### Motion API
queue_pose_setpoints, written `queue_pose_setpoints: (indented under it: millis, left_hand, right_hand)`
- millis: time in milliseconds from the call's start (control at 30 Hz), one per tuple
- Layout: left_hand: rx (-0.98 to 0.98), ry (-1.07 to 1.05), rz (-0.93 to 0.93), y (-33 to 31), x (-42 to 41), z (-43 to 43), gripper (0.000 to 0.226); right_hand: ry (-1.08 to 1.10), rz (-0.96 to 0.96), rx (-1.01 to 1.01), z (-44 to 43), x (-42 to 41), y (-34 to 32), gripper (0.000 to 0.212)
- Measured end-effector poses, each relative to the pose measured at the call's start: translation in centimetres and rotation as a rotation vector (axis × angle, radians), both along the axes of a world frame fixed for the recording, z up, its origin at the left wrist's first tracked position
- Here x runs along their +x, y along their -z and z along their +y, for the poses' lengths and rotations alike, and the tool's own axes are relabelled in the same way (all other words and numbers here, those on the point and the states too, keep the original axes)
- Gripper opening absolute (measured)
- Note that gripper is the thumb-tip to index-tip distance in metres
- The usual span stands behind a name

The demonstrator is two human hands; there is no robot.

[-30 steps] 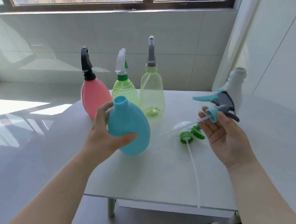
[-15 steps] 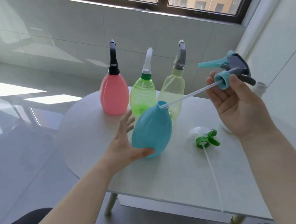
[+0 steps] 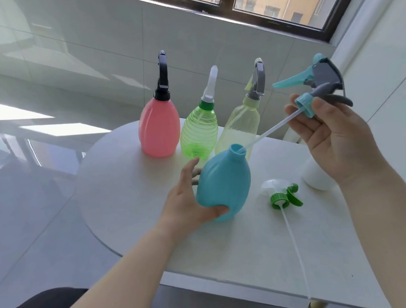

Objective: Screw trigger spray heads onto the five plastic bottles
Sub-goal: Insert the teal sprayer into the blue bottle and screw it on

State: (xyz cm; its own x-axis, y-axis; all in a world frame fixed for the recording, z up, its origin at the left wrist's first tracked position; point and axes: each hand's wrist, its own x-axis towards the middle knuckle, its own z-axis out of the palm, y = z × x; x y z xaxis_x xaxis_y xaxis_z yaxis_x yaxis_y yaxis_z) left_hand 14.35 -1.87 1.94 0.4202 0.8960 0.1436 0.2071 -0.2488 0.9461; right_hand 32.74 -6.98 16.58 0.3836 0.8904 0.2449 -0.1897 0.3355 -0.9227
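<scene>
My left hand (image 3: 189,204) grips the blue bottle (image 3: 224,184), tilted with its open neck toward the right. My right hand (image 3: 332,141) holds the blue-and-grey trigger spray head (image 3: 319,85) by its blue collar. The head's clear dip tube (image 3: 269,131) runs down-left and its tip is inside the blue bottle's neck. At the back stand a pink bottle (image 3: 159,128), a green ribbed bottle (image 3: 199,134) and a pale yellow bottle (image 3: 240,128), each with a spray head on top. A green-collared spray head (image 3: 283,195) lies on the table, its tube pointing toward me.
A white bottle (image 3: 316,177) stands partly hidden behind my right wrist. The white table (image 3: 130,185) has a rounded left edge and a front edge close to me. A tiled wall and a window are behind the bottles.
My right hand lifted the blue spray head up and fed its tube into the blue bottle's neck. My left hand tilted the bottle rightward. The camera view shifted left and down.
</scene>
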Motion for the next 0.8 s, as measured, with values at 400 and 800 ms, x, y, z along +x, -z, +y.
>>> queue_pose_setpoints:
  millis: [400, 800]
  left_hand:
    - [-0.045, 0.056, -0.074, -1.3, -0.9, -0.3, 0.071]
    - [-0.043, 0.062, -0.102, -0.9, -0.9, 0.4, 0.071]
  right_hand:
    - [-0.185, -0.404, -0.149, 1.3, -2.2, 3.2, 0.023]
    - [-0.292, -0.429, -0.161, 2.0, -3.1, 4.4, 0.027]
